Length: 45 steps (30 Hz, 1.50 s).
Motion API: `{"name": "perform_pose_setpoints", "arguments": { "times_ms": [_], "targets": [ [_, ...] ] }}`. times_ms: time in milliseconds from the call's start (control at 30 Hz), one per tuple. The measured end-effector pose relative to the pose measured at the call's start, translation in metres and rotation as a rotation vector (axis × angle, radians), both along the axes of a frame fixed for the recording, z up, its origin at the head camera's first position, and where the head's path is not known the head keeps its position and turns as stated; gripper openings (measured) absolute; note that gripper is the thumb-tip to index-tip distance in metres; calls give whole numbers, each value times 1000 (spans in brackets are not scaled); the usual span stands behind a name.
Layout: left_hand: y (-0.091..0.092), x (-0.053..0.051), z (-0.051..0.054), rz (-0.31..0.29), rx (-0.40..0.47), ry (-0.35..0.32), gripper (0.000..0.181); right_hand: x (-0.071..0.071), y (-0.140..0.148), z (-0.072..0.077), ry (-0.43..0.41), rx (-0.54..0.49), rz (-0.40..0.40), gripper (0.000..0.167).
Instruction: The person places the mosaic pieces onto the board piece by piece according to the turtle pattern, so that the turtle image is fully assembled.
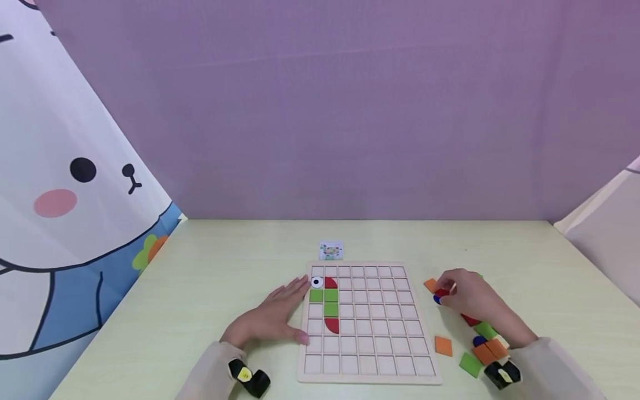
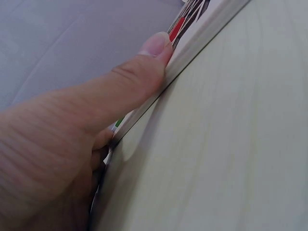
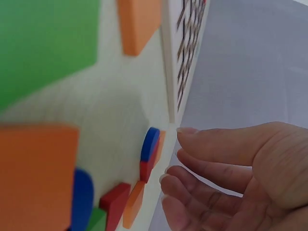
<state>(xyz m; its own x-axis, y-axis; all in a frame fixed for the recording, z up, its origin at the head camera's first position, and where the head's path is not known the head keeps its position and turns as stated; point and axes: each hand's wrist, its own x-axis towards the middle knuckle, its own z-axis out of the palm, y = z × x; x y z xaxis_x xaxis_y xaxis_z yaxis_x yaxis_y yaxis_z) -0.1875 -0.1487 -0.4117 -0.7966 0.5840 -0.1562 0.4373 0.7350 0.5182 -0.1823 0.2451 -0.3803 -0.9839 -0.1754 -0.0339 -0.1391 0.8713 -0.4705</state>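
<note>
My left hand [image 1: 272,315] rests along the left edge of a wooden grid board [image 1: 370,328], fingers spread and straight, thumb [image 2: 144,62] touching its rim. On the board sit a round eye tile [image 1: 317,282], two red quarter-round tiles [image 1: 331,325] and several green square tiles [image 1: 331,309], in the two leftmost columns. Right of the board, my right hand [image 1: 467,291] hovers by a red piece [image 1: 442,292], a blue rounded piece [image 1: 437,299] and an orange square [image 1: 430,285]. Its thumb and fingers are loosely bent, with nothing visible between them in the right wrist view.
Near the right forearm lie loose pieces: an orange square [image 1: 443,345], a green square [image 1: 470,364], a blue piece [image 1: 479,340] and a red one [image 1: 470,320]. A small printed card [image 1: 331,250] lies behind the board. A purple cloth [image 1: 350,111] hangs behind the table.
</note>
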Motion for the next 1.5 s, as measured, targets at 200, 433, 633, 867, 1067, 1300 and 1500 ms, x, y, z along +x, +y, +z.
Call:
{"name": "perform_pose_setpoints", "arguments": {
  "times_ms": [200, 433, 633, 867, 1067, 1300, 1500],
  "targets": [
    [0, -1, 0, 0, 2, -2, 111, -4, 3, -3, 1, 21, -5, 18],
    [0, -2, -1, -5, 0, -2, 112, -7, 5, -6, -28, 15, -25, 23],
    [0, -3, -2, -7, 2, -5, 112, -9, 8, -9, -31, 16, -21, 26],
    [0, -2, -1, -7, -6, -6, 112, -11, 9, -8, -42, 28, -29, 21],
    [0, -2, -1, 1, 1, -13, 112, -13, 8, -8, -36, 43, -31, 18],
    [-1, -2, -2, -7, -2, -7, 112, -11, 7, -10, -36, 31, -25, 18],
    [0, -1, 0, -1, 3, -12, 112, -7, 5, -8, -34, 14, -5, 16]
  ]
}}
